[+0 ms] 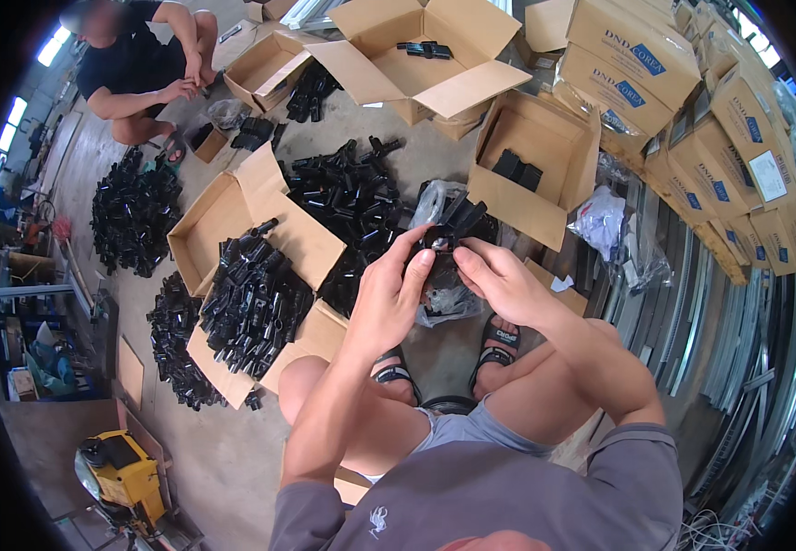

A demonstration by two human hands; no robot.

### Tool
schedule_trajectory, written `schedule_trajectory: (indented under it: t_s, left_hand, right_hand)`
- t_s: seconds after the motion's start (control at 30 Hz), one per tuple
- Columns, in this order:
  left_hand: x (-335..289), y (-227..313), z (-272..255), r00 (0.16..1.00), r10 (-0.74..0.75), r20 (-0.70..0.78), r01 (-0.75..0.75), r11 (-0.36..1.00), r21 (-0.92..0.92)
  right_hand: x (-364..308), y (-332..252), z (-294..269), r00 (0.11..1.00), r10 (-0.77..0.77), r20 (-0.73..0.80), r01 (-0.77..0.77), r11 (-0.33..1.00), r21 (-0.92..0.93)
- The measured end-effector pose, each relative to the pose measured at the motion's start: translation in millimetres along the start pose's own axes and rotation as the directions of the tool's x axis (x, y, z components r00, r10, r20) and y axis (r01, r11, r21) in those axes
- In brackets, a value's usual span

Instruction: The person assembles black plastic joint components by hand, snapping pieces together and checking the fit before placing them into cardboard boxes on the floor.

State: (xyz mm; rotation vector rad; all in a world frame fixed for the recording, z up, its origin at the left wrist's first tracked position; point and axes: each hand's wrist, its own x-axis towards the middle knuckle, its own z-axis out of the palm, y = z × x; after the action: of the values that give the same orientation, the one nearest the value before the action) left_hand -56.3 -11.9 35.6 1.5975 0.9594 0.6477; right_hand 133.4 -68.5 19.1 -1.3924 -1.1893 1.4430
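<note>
Between both hands, in front of my knees, is a black plastic part (460,217) with a rounded end and a small shiny spot near my thumbs. My left hand (392,286) grips its left side, thumb and fingers closed on it. On its right side my right hand (506,275) pinches the same part with thumb and fingertips. Just beneath lies crumpled clear plastic wrap (448,303), partly covered by the hands. A large heap of similar black parts (347,197) spreads on the floor to the left. The part's exact kind is unclear.
An open carton (320,241) at left has another heap of black parts (253,298) over its flaps. Ahead stand open cartons (545,129). Stacked boxes (632,64) and long metal profiles (692,321) line the right. A person (132,64) crouches at far left. A yellow machine (127,473) stands near left.
</note>
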Motion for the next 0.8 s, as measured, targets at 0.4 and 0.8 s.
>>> schedule_trajectory:
  t_s: [0.4,0.8]
  left_hand:
    - [-3,-6,17,0.998,-0.069,-0.004,0.069,0.998,-0.005]
    - [-13,-19,14,0.986,-0.147,0.073,0.164,0.889,-0.428]
  right_hand:
    - [-16,-13,-5,0.993,-0.042,-0.114,0.015,0.974,-0.225]
    - [-19,-5,-13,0.99,-0.142,-0.028,0.135,0.975,-0.178]
